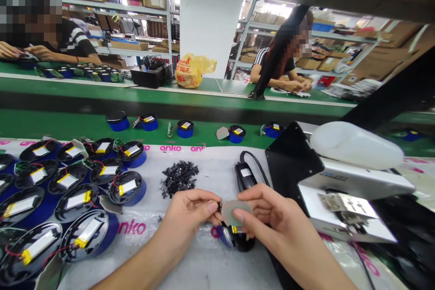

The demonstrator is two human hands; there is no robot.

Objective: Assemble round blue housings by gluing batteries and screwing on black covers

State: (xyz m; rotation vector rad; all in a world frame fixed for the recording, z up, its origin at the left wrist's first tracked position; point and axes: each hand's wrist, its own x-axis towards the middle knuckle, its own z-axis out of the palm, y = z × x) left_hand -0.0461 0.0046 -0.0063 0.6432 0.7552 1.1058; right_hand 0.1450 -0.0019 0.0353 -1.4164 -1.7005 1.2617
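Note:
My right hand (277, 219) pinches a round grey plate (227, 215) between thumb and fingers. Close to its left edge, the thumb and fingertips of my left hand (190, 210) are closed on a small black piece (219, 206), mostly covered by the fingers. Under both hands sits a blue round housing (226, 238) with a dark inside and a bit of yellow showing; the hands and plate hide much of it. A heap of small black plastic pieces (180, 176) lies beyond my left hand.
Several blue housings with battery packs (127, 188) crowd the left side. More stand along the green belt (204, 133). A metal machine (353, 190) with a black side plate (288, 163) and a black cabled device (245, 174) is at right. Two people sit across the line.

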